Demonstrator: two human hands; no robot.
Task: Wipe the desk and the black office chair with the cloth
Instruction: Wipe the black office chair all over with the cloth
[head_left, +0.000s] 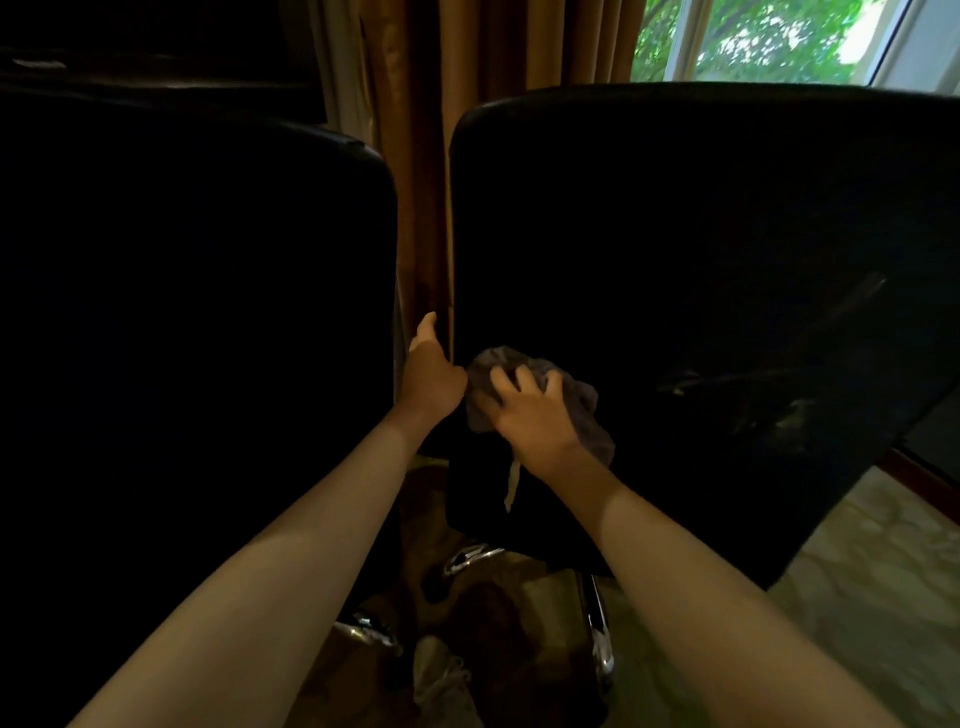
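Cloth (589, 421) gripped under right hand (535, 415), against black office chair (675, 234), left hand (431, 374) beside

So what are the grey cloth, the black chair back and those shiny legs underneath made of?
The cloth looks like soft matte fabric: it bunches and wrinkles under the right hand, with a loose strip hanging. The chair back seems smooth leather or vinyl, given faint sheen and streaks; too dark to be sure. The legs look like polished chromed metal: bright mirror-like highlights.
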